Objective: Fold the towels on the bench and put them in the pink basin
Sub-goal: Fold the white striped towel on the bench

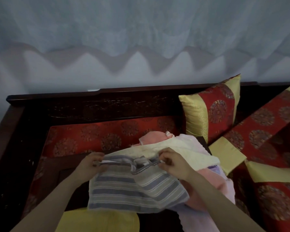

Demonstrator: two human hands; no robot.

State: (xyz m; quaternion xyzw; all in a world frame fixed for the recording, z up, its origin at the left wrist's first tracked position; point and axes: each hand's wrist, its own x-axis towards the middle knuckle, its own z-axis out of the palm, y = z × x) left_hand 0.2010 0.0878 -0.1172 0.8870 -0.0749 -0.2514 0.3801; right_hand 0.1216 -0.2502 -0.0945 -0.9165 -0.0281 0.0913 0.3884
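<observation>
**Head view, looking down over both forearms.** I read the left hand as pinching the far edge of the striped towel, its fingers curled round a bunched grey-and-white hem. The right hand pinches the same edge a little way off, thumb and fingers closed on a twisted fold of it. Between the two hands the hem sags and doubles over itself.

The rest of the striped towel falls away from the hands toward the person, spread over the heap on the desk (its near edge reaches a yellow cushion beside the left forearm).

Just beyond the right hand lies a cream towel, partly under the striped one. Farther from both hands is a salmon-pink towel with a small white tag. Under the right forearm, showing on both sides of it, I make out a pale lilac-pink towel.

All the towels rest on the red patterned seat pad, which stretches beyond the left hand to the dark carved backrest of the desk. Beyond the right hand a red-and-gold pillow leans upright against that backrest. A second, like-patterned cushion lies outside the right forearm. A pale curtain hangs behind the desk. The light is dim, so I cannot tell the finer weave
</observation>
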